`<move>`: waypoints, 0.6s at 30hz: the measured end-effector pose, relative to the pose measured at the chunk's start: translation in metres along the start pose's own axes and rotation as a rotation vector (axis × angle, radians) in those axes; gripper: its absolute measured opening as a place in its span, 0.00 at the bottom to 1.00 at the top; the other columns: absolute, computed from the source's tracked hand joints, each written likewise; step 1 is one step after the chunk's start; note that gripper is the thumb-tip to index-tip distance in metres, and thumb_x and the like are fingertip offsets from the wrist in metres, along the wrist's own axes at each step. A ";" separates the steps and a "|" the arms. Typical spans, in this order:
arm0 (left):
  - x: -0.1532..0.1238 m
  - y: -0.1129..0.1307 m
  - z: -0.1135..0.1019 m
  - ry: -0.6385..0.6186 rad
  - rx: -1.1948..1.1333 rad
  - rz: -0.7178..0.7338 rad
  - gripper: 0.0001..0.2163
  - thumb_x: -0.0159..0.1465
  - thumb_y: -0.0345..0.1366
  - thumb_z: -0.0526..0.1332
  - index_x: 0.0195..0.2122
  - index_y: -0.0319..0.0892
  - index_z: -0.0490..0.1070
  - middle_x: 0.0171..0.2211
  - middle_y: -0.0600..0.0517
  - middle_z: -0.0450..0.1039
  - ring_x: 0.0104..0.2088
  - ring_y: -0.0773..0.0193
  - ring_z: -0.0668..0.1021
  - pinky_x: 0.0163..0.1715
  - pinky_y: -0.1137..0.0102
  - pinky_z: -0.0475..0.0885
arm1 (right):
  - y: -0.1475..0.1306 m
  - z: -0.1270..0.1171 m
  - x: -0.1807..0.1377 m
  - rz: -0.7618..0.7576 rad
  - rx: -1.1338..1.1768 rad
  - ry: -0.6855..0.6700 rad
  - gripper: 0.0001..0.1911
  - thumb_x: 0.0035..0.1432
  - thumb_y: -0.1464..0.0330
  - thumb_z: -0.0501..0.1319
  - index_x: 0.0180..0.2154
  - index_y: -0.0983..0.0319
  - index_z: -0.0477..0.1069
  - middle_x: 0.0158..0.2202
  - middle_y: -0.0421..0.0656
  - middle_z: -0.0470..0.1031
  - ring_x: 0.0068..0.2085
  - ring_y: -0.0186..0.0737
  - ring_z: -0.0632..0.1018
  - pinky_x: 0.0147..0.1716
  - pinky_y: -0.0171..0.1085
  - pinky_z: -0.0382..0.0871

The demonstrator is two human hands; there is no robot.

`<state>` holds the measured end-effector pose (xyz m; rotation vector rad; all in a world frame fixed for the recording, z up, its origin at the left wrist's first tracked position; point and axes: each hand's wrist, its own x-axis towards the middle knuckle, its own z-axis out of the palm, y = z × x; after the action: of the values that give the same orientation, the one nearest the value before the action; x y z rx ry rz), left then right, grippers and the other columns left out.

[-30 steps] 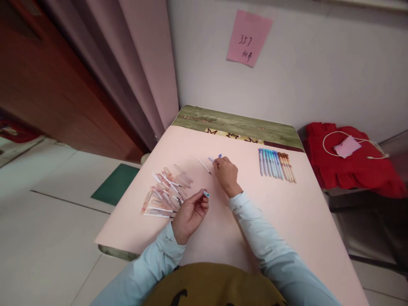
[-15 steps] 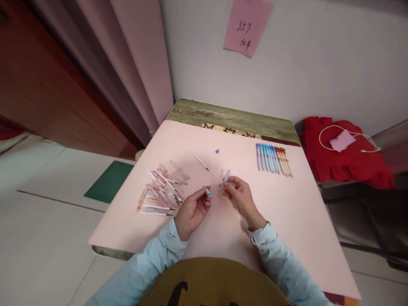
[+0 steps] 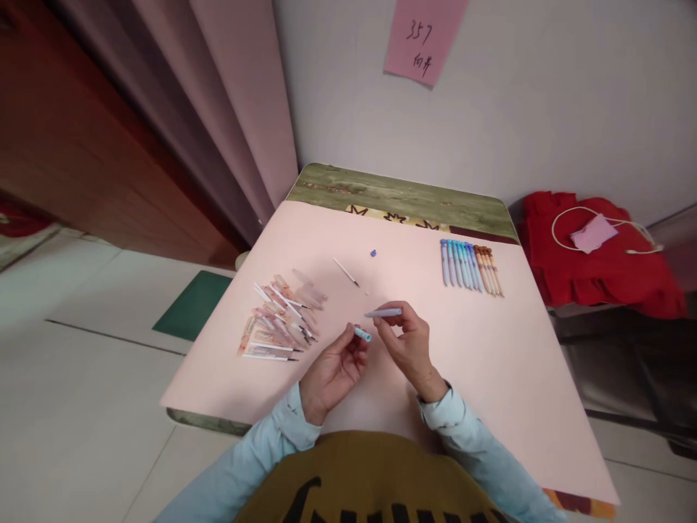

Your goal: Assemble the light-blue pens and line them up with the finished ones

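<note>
Between thumb and fingers of my left hand (image 3: 335, 370) is a short light-blue pen barrel piece (image 3: 362, 334), its open end facing right. My right hand (image 3: 408, 349) pinches a pale lavender pen barrel (image 3: 384, 313), lying nearly level with its narrow end pointing left. The two pieces are close together but apart. Just beyond my hands, a white pen refill with a dark tip (image 3: 345, 271) lies on the pink-covered table (image 3: 490, 378). A small dark-blue pen topper (image 3: 373, 253) rests farther back, and a tiny pale bit (image 3: 367, 293) lies near the refill.
Left of my hands is a loose pile of clear barrels and white refills (image 3: 277, 316). A tidy row of blue and brown pens (image 3: 462, 264) lies at the back right. Red cloth (image 3: 593, 280) with a cord sits beyond the right edge; a wall (image 3: 490, 109) stands behind.
My right hand has turned the lavender barrel from steep to nearly level, its narrow end now towards the left. My left hand has shifted slightly right, turning the light-blue piece.
</note>
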<state>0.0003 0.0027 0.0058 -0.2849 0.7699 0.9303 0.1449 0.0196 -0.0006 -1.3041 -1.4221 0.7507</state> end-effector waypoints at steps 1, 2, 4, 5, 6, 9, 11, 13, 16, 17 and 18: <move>-0.001 -0.001 -0.002 0.001 -0.017 -0.007 0.06 0.67 0.31 0.57 0.35 0.36 0.71 0.29 0.50 0.74 0.27 0.69 0.77 0.25 0.76 0.73 | 0.000 0.001 -0.003 -0.025 -0.028 -0.012 0.05 0.57 0.69 0.62 0.37 0.60 0.72 0.32 0.40 0.76 0.29 0.34 0.75 0.31 0.34 0.71; -0.002 -0.001 -0.004 0.002 -0.037 -0.016 0.06 0.67 0.31 0.57 0.35 0.36 0.71 0.31 0.49 0.75 0.29 0.68 0.78 0.30 0.73 0.75 | 0.000 0.002 -0.005 -0.052 -0.057 -0.030 0.05 0.57 0.69 0.62 0.37 0.59 0.73 0.32 0.41 0.76 0.30 0.35 0.75 0.32 0.35 0.71; -0.003 -0.002 -0.007 -0.001 -0.082 -0.035 0.05 0.67 0.31 0.57 0.37 0.36 0.72 0.33 0.48 0.76 0.35 0.64 0.80 0.39 0.68 0.76 | 0.002 0.003 -0.009 -0.113 -0.112 -0.070 0.05 0.56 0.70 0.63 0.37 0.58 0.74 0.35 0.42 0.77 0.35 0.38 0.77 0.37 0.38 0.72; -0.003 -0.001 -0.008 -0.005 -0.101 -0.039 0.05 0.67 0.31 0.57 0.37 0.37 0.72 0.34 0.47 0.77 0.37 0.63 0.80 0.42 0.66 0.76 | 0.003 0.003 -0.011 -0.141 -0.132 -0.088 0.05 0.55 0.70 0.63 0.37 0.58 0.74 0.36 0.43 0.78 0.39 0.40 0.77 0.40 0.39 0.72; -0.003 -0.001 -0.009 -0.008 -0.111 -0.041 0.05 0.67 0.31 0.58 0.36 0.37 0.72 0.34 0.47 0.77 0.38 0.62 0.80 0.44 0.64 0.76 | 0.004 0.002 -0.012 -0.167 -0.149 -0.107 0.05 0.55 0.70 0.64 0.37 0.58 0.75 0.38 0.43 0.78 0.41 0.41 0.77 0.43 0.41 0.71; -0.002 0.002 -0.012 0.005 -0.114 -0.027 0.06 0.67 0.30 0.57 0.34 0.37 0.72 0.32 0.48 0.77 0.35 0.63 0.81 0.42 0.65 0.77 | 0.006 -0.006 -0.012 -0.250 -0.162 -0.223 0.08 0.57 0.70 0.62 0.40 0.57 0.76 0.42 0.44 0.78 0.45 0.42 0.77 0.46 0.43 0.71; -0.002 0.005 -0.012 0.023 -0.104 0.008 0.06 0.67 0.29 0.56 0.34 0.36 0.72 0.31 0.48 0.77 0.33 0.64 0.81 0.37 0.68 0.77 | 0.006 -0.013 -0.006 -0.297 -0.131 -0.350 0.10 0.58 0.71 0.60 0.41 0.56 0.76 0.43 0.44 0.78 0.45 0.41 0.77 0.47 0.42 0.71; -0.002 0.009 -0.011 0.035 -0.090 0.041 0.07 0.67 0.28 0.56 0.35 0.35 0.72 0.32 0.46 0.78 0.32 0.64 0.81 0.34 0.69 0.78 | 0.007 -0.017 0.007 -0.287 -0.114 -0.405 0.11 0.60 0.71 0.58 0.42 0.57 0.77 0.42 0.44 0.78 0.44 0.40 0.78 0.45 0.40 0.72; -0.003 0.016 -0.006 0.042 -0.083 0.072 0.07 0.67 0.28 0.55 0.35 0.34 0.72 0.35 0.43 0.78 0.33 0.63 0.81 0.31 0.71 0.78 | 0.012 -0.008 0.041 -0.142 -0.289 -0.252 0.11 0.62 0.67 0.55 0.40 0.59 0.77 0.37 0.44 0.79 0.36 0.38 0.78 0.37 0.37 0.72; -0.004 0.018 -0.004 0.041 -0.086 0.082 0.07 0.67 0.27 0.55 0.35 0.34 0.72 0.35 0.43 0.78 0.34 0.63 0.81 0.31 0.71 0.78 | 0.014 0.000 0.054 -0.085 -0.421 -0.210 0.11 0.62 0.65 0.57 0.37 0.59 0.78 0.34 0.43 0.78 0.33 0.38 0.77 0.36 0.37 0.70; -0.005 0.020 -0.002 0.038 -0.091 0.096 0.07 0.67 0.27 0.56 0.35 0.34 0.73 0.34 0.43 0.78 0.34 0.63 0.81 0.31 0.72 0.79 | 0.016 0.010 0.067 -0.040 -0.554 -0.215 0.11 0.61 0.63 0.58 0.36 0.59 0.78 0.33 0.43 0.78 0.34 0.39 0.77 0.36 0.37 0.69</move>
<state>-0.0184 0.0099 0.0096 -0.3485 0.7828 1.0546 0.1480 0.0891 -0.0003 -1.6393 -1.9120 0.4932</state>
